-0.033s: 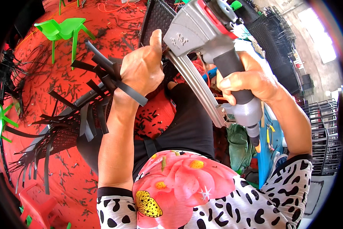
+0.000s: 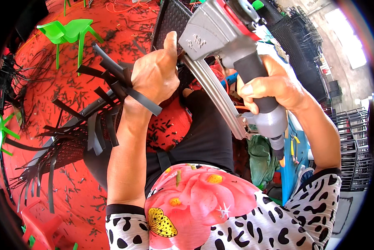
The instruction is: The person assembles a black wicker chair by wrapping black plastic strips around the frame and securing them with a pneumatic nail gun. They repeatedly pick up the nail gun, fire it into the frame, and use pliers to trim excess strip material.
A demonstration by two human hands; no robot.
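Observation:
My right hand (image 2: 274,85) is wrapped round the black grip of a grey pneumatic staple gun (image 2: 214,31). The gun is raised over my lap; its nose is beside my left hand (image 2: 153,77), and the long metal magazine (image 2: 214,91) slants down toward me. My left hand is closed, thumb up, at the upper end of a black woven frame (image 2: 70,143); its fingertips are hidden behind the fist. Loose flat black strips (image 2: 107,68) stick out around that wrist, and one strip (image 2: 143,101) crosses it. The frame leans over my left thigh.
Strip offcuts litter the red floor (image 2: 76,183). A green chair (image 2: 72,33) stands at the far left, a red chair (image 2: 41,223) at the near left. A black woven panel (image 2: 170,25) is ahead. To my right are a blue surface (image 2: 299,156), a green cloth (image 2: 262,160) and stacked black frames (image 2: 353,146).

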